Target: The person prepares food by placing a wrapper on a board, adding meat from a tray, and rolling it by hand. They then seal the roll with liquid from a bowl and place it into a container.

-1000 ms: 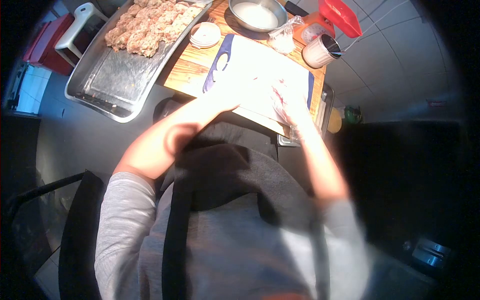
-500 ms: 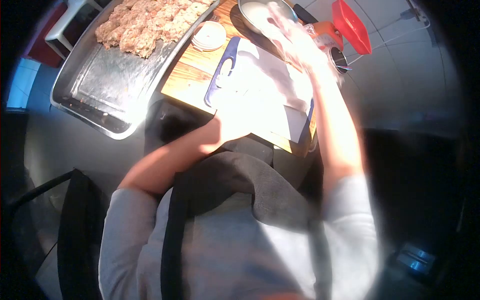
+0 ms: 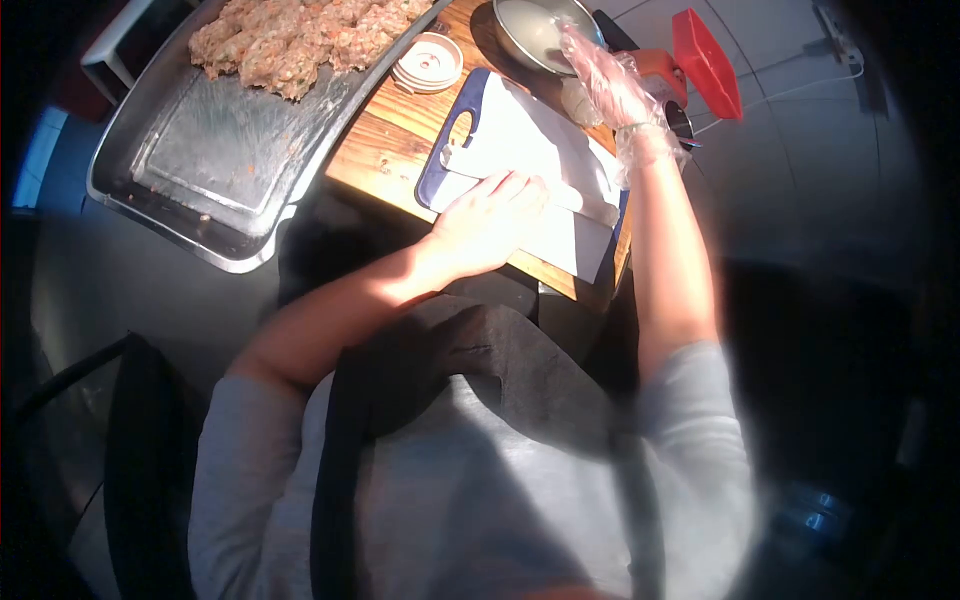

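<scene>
My left hand (image 3: pixel 495 215) is closed over the middle of a pale rod like a rolling pin (image 3: pixel 597 206), which lies across a white cutting board (image 3: pixel 525 125) with a blue edge and handle. Strong sunlight washes out part of the board and hand. My right hand (image 3: pixel 622 92) wears a clear plastic glove. Its fingers stretch out to the near rim of a metal bowl (image 3: pixel 510 35) with something whitish inside. I see nothing held in them.
A large metal tray (image 3: pixel 215 170) at the left holds a lumpy minced-meat mixture (image 3: pixel 300 45). A stack of small round lids or dishes (image 3: pixel 430 62) stands on the wooden table (image 3: pixel 375 145). Behind my right hand are a red plastic container (image 3: pixel 706 65) and an orange item (image 3: pixel 660 70).
My right hand was blurred by motion and now shows sharply beside the bowl. The left hand stays on the board. The glare has lessened, so the rolling pin shows more clearly.
</scene>
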### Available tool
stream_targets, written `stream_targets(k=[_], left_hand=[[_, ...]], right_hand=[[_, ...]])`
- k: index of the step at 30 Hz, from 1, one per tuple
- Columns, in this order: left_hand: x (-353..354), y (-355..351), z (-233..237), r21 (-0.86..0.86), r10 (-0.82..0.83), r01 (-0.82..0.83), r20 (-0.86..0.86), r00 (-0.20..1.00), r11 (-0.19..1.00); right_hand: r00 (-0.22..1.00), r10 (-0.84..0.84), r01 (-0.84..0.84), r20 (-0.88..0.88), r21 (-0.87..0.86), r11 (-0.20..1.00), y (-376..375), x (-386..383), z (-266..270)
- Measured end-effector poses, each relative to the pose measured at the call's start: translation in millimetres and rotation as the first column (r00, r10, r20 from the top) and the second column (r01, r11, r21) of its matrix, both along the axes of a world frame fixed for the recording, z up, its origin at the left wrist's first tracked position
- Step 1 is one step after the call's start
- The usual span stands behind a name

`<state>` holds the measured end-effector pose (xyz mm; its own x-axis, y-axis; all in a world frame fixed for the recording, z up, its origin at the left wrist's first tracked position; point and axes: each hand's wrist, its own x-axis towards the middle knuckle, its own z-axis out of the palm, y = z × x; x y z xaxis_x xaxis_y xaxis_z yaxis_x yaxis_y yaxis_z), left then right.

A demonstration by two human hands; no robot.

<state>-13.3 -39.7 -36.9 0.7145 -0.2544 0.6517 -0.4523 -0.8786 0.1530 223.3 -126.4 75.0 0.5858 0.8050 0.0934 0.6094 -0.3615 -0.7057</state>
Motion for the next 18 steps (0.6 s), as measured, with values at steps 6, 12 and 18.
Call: stream_targets(k=[6, 12, 18], left_hand=[[2, -2, -3, 0.030, 0.014, -0.014, -0.003, 1.000, 0.999], [0, -2, -1, 0.025, 0.002, -0.001, -0.022, 1.000, 1.000], [-4, 1, 3, -0.007, -0.046, 0.045, -0.178, 0.983, 0.999]], right_hand=[[0.958, -0.141, 0.148, -0.251, 0.011, 0.989, -40, -102, 0], [0.996, -0.035, 0.027, -0.077, -0.098, 0.995, -131, -128, -35], [0.979, 0.146, -0.152, -0.139, -0.033, 0.988, -40, -133, -33]])
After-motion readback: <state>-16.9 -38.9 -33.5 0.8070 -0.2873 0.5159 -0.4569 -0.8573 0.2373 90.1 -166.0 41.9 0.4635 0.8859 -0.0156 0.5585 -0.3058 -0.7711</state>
